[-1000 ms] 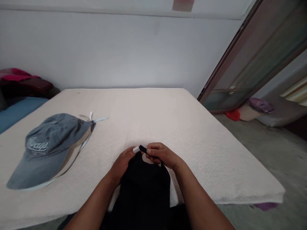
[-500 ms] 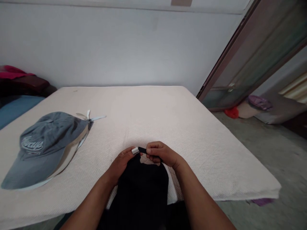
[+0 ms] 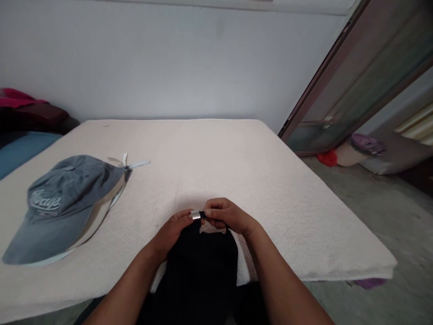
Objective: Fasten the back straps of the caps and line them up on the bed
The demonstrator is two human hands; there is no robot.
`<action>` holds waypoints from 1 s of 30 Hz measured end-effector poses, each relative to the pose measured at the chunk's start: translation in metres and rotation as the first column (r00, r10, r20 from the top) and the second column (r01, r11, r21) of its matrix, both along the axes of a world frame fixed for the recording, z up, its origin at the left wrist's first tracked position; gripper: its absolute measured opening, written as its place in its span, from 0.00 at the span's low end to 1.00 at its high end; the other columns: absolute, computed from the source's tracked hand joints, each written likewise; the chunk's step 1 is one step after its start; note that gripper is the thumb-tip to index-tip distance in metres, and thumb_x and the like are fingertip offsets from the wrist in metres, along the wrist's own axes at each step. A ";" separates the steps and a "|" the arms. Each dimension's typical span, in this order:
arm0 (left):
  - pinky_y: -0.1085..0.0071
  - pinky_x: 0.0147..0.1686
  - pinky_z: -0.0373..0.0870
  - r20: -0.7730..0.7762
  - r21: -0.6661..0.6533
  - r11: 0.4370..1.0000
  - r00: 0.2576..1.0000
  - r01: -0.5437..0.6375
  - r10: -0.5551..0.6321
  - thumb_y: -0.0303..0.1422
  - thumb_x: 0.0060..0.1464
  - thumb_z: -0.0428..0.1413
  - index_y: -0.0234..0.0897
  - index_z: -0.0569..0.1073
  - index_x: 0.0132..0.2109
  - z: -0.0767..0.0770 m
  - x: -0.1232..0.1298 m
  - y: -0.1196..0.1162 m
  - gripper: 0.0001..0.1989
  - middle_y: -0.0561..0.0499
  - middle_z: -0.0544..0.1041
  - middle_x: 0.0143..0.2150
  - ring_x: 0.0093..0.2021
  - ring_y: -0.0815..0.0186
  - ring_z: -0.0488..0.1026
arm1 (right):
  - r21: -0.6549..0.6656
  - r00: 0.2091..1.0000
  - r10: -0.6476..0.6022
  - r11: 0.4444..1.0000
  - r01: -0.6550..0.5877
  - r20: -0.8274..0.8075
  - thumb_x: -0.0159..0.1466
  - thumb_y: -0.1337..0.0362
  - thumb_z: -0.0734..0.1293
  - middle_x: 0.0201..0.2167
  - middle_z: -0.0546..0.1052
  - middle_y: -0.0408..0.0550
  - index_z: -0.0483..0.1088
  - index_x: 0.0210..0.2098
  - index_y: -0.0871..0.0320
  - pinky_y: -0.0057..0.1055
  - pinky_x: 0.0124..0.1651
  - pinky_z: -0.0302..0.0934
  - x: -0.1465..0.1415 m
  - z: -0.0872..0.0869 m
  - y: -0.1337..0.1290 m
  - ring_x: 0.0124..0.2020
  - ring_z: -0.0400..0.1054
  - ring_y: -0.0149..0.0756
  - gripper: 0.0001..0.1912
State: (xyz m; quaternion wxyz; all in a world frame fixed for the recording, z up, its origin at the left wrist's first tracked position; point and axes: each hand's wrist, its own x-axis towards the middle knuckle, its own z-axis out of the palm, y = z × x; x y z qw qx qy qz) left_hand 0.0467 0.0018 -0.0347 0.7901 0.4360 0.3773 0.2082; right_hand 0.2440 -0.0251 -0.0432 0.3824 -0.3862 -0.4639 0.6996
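A black cap (image 3: pixel 203 262) with an opening at its back lies at the table's near edge, between my forearms. My left hand (image 3: pixel 174 230) pinches a small silver buckle (image 3: pixel 195 215) at the left side of that opening. The black strap (image 3: pixel 203 215) runs from the buckle to my right hand (image 3: pixel 228 216), whose thumb and fingers are closed on it. Little of the strap shows between buckle and fingertips. Its end is hidden by the fingers.
A grey-blue cap (image 3: pixel 72 189) with white lettering and tied ribbons rests at the left on the cream-covered table (image 3: pixel 203 153). Dark red and blue things stand beyond the left edge. A wall is behind; a sliding door (image 3: pixel 324 90) is at the right.
My right hand has moved slightly left, closer to the buckle, and less strap shows between them. The buckle has shifted a little right and lies more level.
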 end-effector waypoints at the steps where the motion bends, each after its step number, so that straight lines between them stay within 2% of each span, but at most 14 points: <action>1: 0.77 0.24 0.56 -0.014 0.007 1.000 1.000 0.002 -0.002 0.39 0.51 0.58 0.35 0.76 0.34 0.001 0.000 0.000 0.11 0.54 0.72 0.25 0.23 0.72 0.63 | -0.008 1.000 0.017 1.000 -0.017 -0.009 0.59 0.59 0.66 0.18 0.63 0.38 0.69 0.30 0.62 0.22 0.17 0.41 0.000 -0.001 0.000 0.16 0.50 0.20 0.11; 5: 0.75 0.25 0.57 -0.063 0.081 0.997 0.998 0.009 -0.004 0.40 0.52 0.55 0.35 0.77 0.32 0.006 0.001 -0.002 0.12 0.53 0.72 0.25 0.24 0.70 0.63 | -0.052 0.997 0.069 0.996 -0.070 -0.025 0.58 0.59 0.67 0.15 0.61 0.35 0.69 0.29 0.62 0.21 0.16 0.39 0.001 -0.002 0.000 0.15 0.48 0.20 0.11; 9: 0.74 0.26 0.58 -0.087 0.113 0.992 0.995 0.057 -0.047 0.40 0.52 0.55 0.34 0.78 0.35 0.007 0.003 -0.002 0.13 0.51 0.73 0.26 0.25 0.69 0.64 | -0.032 0.997 0.047 0.998 -0.048 -0.055 0.58 0.59 0.68 0.15 0.63 0.36 0.68 0.28 0.62 0.21 0.16 0.38 0.002 0.000 -0.001 0.14 0.47 0.19 0.11; 13: 0.75 0.25 0.56 -0.101 0.088 0.991 0.991 0.100 -0.091 0.40 0.51 0.56 0.33 0.78 0.36 0.001 0.004 -0.003 0.13 0.51 0.73 0.25 0.23 0.70 0.64 | -0.035 0.996 0.054 0.998 -0.056 -0.077 0.57 0.59 0.68 0.16 0.65 0.37 0.68 0.27 0.62 0.21 0.16 0.37 0.000 0.002 -0.002 0.14 0.47 0.19 0.11; 17: 0.75 0.26 0.58 -0.076 0.010 0.999 0.997 0.033 -0.032 0.38 0.49 0.58 0.35 0.77 0.35 -0.002 0.004 -0.003 0.10 0.52 0.75 0.25 0.23 0.70 0.66 | -0.036 1.000 0.022 0.999 -0.022 0.006 0.56 0.58 0.68 0.15 0.61 0.35 0.67 0.27 0.62 0.21 0.16 0.39 0.000 0.001 -0.003 0.14 0.48 0.20 0.12; 24: 0.76 0.22 0.55 0.007 -0.049 0.996 0.997 0.072 -0.072 0.36 0.47 0.60 0.32 0.76 0.30 0.000 0.004 -0.004 0.10 0.52 0.74 0.23 0.20 0.73 0.64 | -0.036 0.999 0.038 0.999 -0.040 -0.030 0.56 0.57 0.69 0.15 0.60 0.35 0.67 0.28 0.62 0.21 0.17 0.40 -0.003 -0.002 -0.003 0.15 0.48 0.20 0.13; 30: 0.76 0.23 0.56 -0.012 -0.072 0.997 0.999 0.031 -0.032 0.35 0.47 0.59 0.34 0.77 0.29 0.003 0.003 -0.004 0.08 0.53 0.73 0.22 0.21 0.72 0.65 | -0.041 1.000 0.024 0.999 -0.024 -0.002 0.57 0.57 0.69 0.16 0.61 0.35 0.68 0.29 0.62 0.21 0.17 0.41 -0.004 -0.001 -0.001 0.15 0.49 0.20 0.12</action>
